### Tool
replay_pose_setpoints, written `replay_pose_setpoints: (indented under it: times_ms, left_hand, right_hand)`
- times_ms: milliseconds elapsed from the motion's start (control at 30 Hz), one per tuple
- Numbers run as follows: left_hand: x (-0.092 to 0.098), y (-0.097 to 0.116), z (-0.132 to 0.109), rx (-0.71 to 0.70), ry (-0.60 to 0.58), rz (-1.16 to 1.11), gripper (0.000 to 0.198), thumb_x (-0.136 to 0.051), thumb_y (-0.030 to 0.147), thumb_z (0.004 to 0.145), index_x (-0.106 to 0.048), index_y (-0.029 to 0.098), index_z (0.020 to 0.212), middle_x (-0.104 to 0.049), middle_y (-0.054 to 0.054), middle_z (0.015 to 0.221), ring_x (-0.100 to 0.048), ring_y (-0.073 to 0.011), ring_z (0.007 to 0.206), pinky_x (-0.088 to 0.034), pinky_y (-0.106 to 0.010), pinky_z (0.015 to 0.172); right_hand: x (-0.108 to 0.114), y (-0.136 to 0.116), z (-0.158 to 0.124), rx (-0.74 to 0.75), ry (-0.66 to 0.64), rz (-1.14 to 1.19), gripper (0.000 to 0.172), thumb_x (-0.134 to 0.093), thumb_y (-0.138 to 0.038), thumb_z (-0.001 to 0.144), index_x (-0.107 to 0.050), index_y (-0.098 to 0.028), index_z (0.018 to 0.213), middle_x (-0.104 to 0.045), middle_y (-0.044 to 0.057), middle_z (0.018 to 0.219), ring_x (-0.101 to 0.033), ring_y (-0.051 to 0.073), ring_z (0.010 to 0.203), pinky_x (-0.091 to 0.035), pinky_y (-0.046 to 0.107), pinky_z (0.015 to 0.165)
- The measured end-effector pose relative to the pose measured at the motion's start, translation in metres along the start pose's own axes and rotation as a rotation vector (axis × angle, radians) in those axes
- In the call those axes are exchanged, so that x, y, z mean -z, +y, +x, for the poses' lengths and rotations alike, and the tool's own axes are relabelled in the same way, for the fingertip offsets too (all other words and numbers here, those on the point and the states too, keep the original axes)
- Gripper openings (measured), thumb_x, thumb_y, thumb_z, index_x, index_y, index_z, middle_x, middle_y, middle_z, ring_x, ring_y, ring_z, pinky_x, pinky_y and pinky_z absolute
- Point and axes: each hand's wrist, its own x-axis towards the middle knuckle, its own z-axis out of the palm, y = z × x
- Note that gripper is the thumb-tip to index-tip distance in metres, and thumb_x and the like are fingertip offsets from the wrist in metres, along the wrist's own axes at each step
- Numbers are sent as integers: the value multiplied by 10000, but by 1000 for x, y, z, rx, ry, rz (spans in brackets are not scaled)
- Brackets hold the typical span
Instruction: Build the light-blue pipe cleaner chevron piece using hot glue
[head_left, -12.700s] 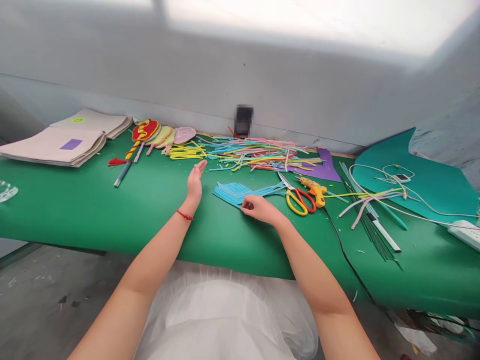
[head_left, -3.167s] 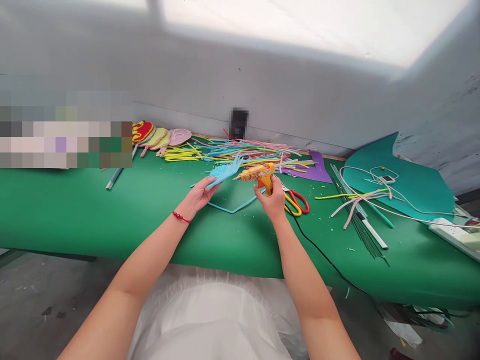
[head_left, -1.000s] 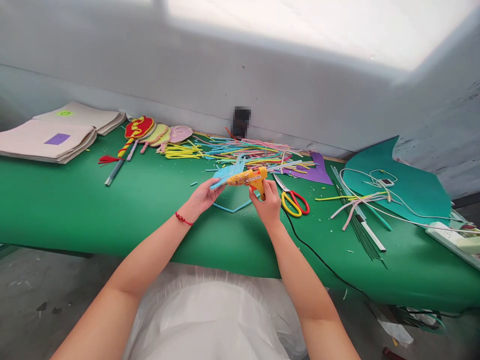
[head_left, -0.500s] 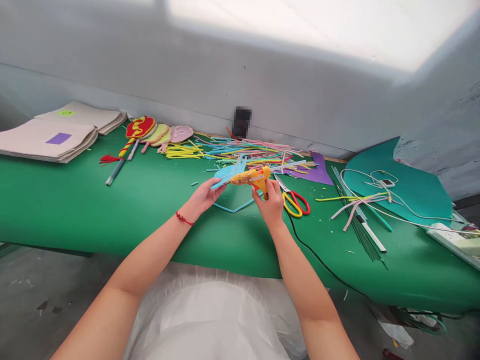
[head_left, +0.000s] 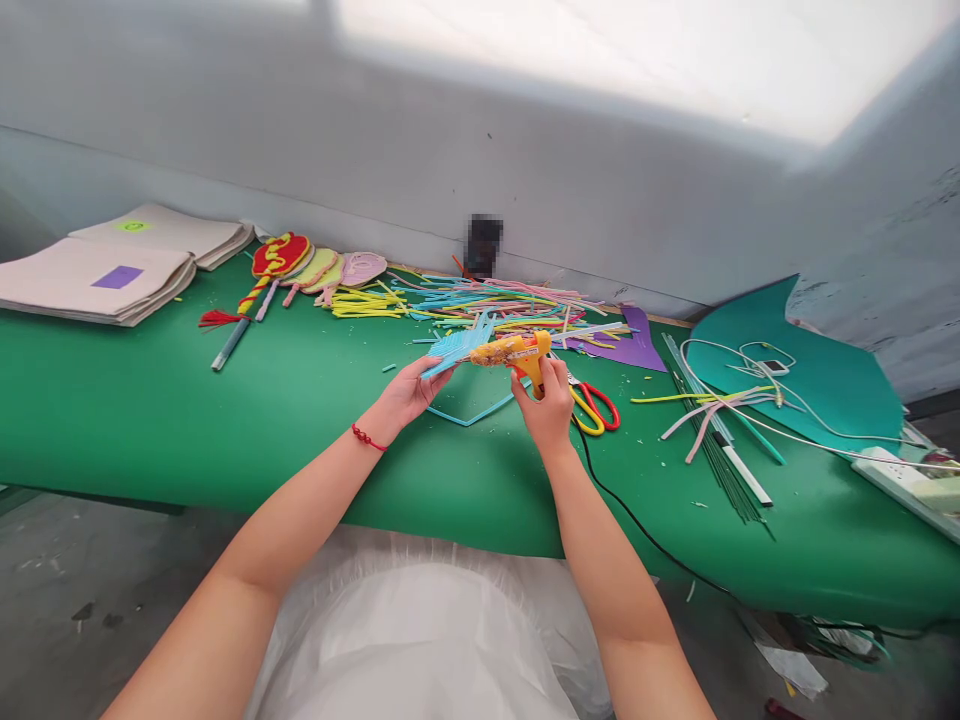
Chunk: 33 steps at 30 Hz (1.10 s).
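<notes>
My left hand (head_left: 411,392), with a red bead bracelet at the wrist, grips the lower left end of a light blue piece made of side-by-side strips (head_left: 459,346). Wrapped round the handle of a yellow-orange glue gun (head_left: 517,350) is my right hand (head_left: 547,405). The gun's nozzle points left and is close to the blue piece; whether they touch I cannot tell. A bent light blue strip (head_left: 469,422) lies on the green table below. Scissors with red and yellow handles (head_left: 600,410) lie just right of my right hand.
Coloured strips (head_left: 510,300) are heaped at the back, beside purple sheet (head_left: 641,340). Round fan-like crafts (head_left: 281,255) and paper stacks (head_left: 97,280) lie left. At right are teal sheet (head_left: 825,370), thin rods (head_left: 720,450), white cables and a power strip (head_left: 892,468). A black cord (head_left: 637,515) crosses the table's front edge.
My right hand and the glue gun have moved slightly right, uncovering more of the blue piece. My left hand has hardly moved.
</notes>
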Motion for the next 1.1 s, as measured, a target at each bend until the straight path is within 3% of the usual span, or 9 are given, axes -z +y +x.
replay_pose_setpoints:
  times_ms: [1100]
  left_hand:
    - [2,0,1,-13,10,-13,293,-560,26,798,-633,47,1081,-727,-84,885,-702,-141,797,-568,-178,743]
  right_hand:
    - [4,8,4,-45,11,-9,401,-526,-405,875,-583,-164,1190,-527,63,876,-451,120,600,-414,250,538]
